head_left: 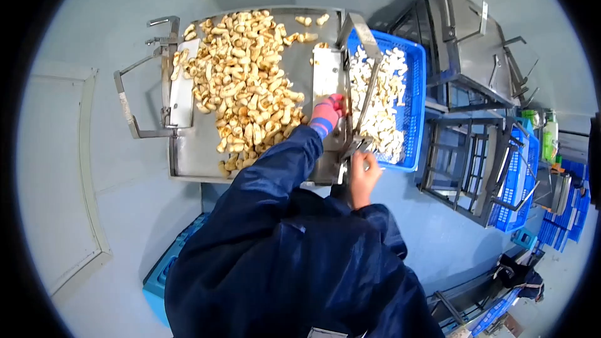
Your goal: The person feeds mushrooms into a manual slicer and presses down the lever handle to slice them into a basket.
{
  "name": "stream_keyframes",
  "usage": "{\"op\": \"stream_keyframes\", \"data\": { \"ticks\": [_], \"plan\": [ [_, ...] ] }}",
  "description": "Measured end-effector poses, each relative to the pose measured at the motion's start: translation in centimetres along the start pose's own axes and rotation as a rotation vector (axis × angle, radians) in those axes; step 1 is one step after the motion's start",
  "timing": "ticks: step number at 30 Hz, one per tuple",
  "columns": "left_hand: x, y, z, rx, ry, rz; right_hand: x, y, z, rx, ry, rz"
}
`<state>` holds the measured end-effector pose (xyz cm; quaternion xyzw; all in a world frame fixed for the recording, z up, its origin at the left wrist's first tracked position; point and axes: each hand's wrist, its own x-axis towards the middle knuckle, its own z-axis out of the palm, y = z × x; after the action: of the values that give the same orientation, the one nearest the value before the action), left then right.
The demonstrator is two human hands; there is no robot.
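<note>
My left hand (328, 114), in a pink and blue glove, has its fingers curled at the edge of a white cutting board (327, 72) on a metal lever cutter (374, 84). What lies under those fingers is hidden. My bare right hand (363, 180) is closed around the near end of the cutter's handle. Left of the board, a large heap of stubby tan and cream mushrooms (247, 81) covers much of a steel table (200, 156). White cut pieces (379, 100) fill most of a blue basket (414, 106) just beyond the cutter.
A second lever cutter (166, 81) is fixed to the table's left side. Metal stands (466, 169) and another blue basket (523, 175) are at the right. A teal crate (164, 269) sits low on the left. Another person (519, 277) is far off at the lower right.
</note>
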<state>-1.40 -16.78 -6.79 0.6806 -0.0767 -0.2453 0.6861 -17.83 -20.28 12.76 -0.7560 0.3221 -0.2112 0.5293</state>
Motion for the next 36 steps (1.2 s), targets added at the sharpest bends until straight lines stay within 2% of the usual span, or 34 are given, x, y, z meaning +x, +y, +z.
{"op": "stream_keyframes", "data": {
  "ticks": [1,5,8,9,10,12,13,16,18,19,22,23,24,26,28,30,33,34,36],
  "plan": [
    [-0.7,1.9,-0.3,0.337,0.023,0.038,0.5,-1.4,-0.3,-0.02,-0.06,0.084],
    [-1.1,4.8,-0.7,0.246,-0.085,-0.064,-1.6,7.8,0.8,-0.132,-0.019,-0.108],
    [-1.6,4.9,-0.3,0.348,0.008,0.023,-0.7,2.4,0.3,-0.045,0.001,-0.076],
    [-1.0,2.7,0.0,0.057,-0.019,0.017,-0.1,0.0,0.0,-0.043,-0.018,0.01],
    [-1.2,3.1,0.0,0.163,-0.014,0.032,0.3,0.3,-0.3,-0.084,-0.051,0.017],
    [-1.5,3.3,0.3,0.394,0.057,0.07,-0.8,4.8,0.4,-0.13,0.018,-0.109],
    [-1.4,3.9,0.2,0.378,0.019,0.029,-1.4,6.9,0.7,-0.16,0.017,-0.094],
    [-0.7,2.8,0.1,0.349,-0.001,0.001,-1.2,7.2,0.6,-0.132,-0.001,-0.111],
    [0.1,0.0,0.3,0.337,0.024,0.049,-0.3,3.1,0.0,-0.074,-0.017,-0.02],
    [-0.6,2.0,0.3,0.223,-0.021,0.005,0.2,1.8,-0.2,-0.088,-0.047,0.072],
    [-1.2,4.4,0.3,0.533,0.066,0.01,-0.8,4.6,0.5,-0.125,0.039,-0.12],
    [-0.1,2.0,0.3,0.4,-0.001,-0.017,-1.3,5.7,0.7,-0.124,0.02,-0.08],
    [-0.4,2.7,0.4,0.425,0.041,-0.071,-1.3,6.0,0.7,-0.129,0.017,-0.098],
    [1.8,-1.5,0.5,0.248,0.008,-0.063,-1.3,5.9,0.3,-0.159,-0.021,-0.088],
    [2.3,2.0,0.6,0.356,-0.136,-0.198,-1.3,5.7,0.2,-0.133,-0.022,-0.077],
    [2.0,5.9,-0.1,0.233,-0.15,-0.223,-1.2,4.9,0.1,-0.15,-0.012,-0.084],
    [0.4,13.0,-2.0,-0.197,-0.342,-0.182,-1.1,4.6,-0.1,-0.133,-0.033,-0.067],
    [2.5,11.0,-4.4,0.108,-0.327,-0.041,-1.1,4.2,-0.2,-0.115,-0.041,-0.03],
    [3.4,13.1,-8.7,0.964,-0.097,0.278,-1.2,4.8,-0.1,-0.154,-0.049,-0.043]
  ]
}}
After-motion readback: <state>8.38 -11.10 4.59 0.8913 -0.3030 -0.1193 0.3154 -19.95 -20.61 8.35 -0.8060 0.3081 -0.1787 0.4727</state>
